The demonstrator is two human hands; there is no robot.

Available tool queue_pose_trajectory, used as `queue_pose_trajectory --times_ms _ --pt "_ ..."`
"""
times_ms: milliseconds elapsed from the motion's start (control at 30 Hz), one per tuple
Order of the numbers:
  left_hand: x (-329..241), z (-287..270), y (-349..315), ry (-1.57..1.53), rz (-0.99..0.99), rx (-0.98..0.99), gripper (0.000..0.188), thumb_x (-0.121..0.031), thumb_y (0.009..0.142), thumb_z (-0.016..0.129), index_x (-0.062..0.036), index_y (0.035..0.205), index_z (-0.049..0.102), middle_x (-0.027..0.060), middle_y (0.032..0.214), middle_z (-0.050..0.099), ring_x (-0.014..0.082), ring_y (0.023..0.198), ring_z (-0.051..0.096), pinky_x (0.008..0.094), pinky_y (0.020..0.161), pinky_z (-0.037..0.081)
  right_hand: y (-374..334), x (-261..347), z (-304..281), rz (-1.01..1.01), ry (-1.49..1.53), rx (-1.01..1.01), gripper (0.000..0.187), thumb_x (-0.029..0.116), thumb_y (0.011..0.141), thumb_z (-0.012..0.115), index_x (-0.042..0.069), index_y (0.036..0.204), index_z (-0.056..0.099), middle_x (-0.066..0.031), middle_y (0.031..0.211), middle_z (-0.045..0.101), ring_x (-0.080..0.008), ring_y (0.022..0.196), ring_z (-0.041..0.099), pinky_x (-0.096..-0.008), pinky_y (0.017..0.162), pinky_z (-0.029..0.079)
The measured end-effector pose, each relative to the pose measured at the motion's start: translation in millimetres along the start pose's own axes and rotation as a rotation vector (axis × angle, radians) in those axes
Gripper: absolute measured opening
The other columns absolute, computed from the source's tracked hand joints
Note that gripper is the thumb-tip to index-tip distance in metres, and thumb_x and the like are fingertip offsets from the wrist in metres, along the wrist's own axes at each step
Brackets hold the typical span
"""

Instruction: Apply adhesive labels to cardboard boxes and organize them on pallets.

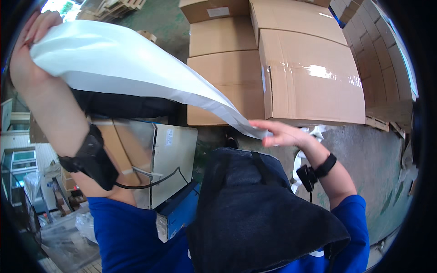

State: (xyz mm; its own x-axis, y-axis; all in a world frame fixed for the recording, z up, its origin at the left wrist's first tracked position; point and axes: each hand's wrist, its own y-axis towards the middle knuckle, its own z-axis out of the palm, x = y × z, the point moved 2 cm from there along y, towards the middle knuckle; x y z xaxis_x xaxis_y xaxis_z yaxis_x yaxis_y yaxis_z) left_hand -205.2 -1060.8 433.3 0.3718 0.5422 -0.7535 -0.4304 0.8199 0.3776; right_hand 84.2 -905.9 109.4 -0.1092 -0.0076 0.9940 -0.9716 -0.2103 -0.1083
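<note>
A long, glossy white strip of thin sheet (118, 57) stretches between my hands, wide at the upper left and narrowing toward the right. My left hand (34, 50) is raised at the far left, its fingers curled round the wide end. At the narrow end, my right hand (287, 135) has the strip gathered at its thumb and fingers, in front of the cardboard boxes. More crumpled white strip (298, 166) shows beyond my right wrist, near the floor; whether it is the same piece I cannot tell. Both forearms wear black strapped devices.
Large taped cardboard boxes (314, 77) stand stacked ahead, with another carton stack (378, 59) at the far right. A white-panelled machine (173, 159) with a blue base stands at left, a black cable (154, 183) before it. Wooden pallets (114, 9) lie at the back left.
</note>
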Motion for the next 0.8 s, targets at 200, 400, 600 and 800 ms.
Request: queue_pose_trajectory --times_ms 200,400,600,800 --pt "-83.4 41.2 -47.3 0.597 0.331 -0.271 0.008 -0.003 0.083 0.043 0.0004 0.085 0.05 0.0022 0.062 0.04 0.0085 0.054 0.04 0.0204 0.055 0.038 -21.4 -13.9 24.4 0.128 -0.712 -0.496 0.02 0.023 0.081 0.056 0.013 0.097 0.061 -0.0141 0.083 0.062 -0.0323 0.078 0.059 -0.0374 0.07 0.048" --pt "-39.1 -27.1 -131.9 0.695 0.083 -0.152 0.033 -0.014 0.086 0.047 -0.0024 0.117 0.046 0.0095 0.1 0.054 0.0105 0.08 0.052 0.0238 0.077 0.044 -97.0 95.7 -30.5 -0.154 -0.705 -1.203 0.022 0.005 0.082 0.053 0.002 0.102 0.057 -0.0152 0.078 0.06 -0.0248 0.071 0.06 -0.0293 0.063 0.046" --pt "117.6 -6.0 -145.0 1.058 -0.103 0.103 0.062 -0.02 0.08 0.06 -0.0007 0.131 0.03 0.0131 0.133 0.033 0.0217 0.126 0.028 0.0346 0.103 0.022 -94.4 208.9 10.0 -0.345 -0.956 -1.177 0.03 -0.004 0.075 0.049 0.003 0.103 0.058 -0.0132 0.087 0.063 -0.0247 0.079 0.062 -0.0289 0.069 0.047" --pt "210.7 39.1 -147.3 -0.04 -0.605 0.339 0.052 -0.016 0.077 0.066 -0.0016 0.121 0.043 0.0076 0.107 0.056 0.015 0.099 0.052 0.0294 0.089 0.039 -74.4 221.2 34.9 -0.275 -0.988 -1.138 0.031 -0.006 0.073 0.049 0.002 0.102 0.058 -0.0139 0.087 0.063 -0.025 0.08 0.062 -0.0286 0.069 0.047"
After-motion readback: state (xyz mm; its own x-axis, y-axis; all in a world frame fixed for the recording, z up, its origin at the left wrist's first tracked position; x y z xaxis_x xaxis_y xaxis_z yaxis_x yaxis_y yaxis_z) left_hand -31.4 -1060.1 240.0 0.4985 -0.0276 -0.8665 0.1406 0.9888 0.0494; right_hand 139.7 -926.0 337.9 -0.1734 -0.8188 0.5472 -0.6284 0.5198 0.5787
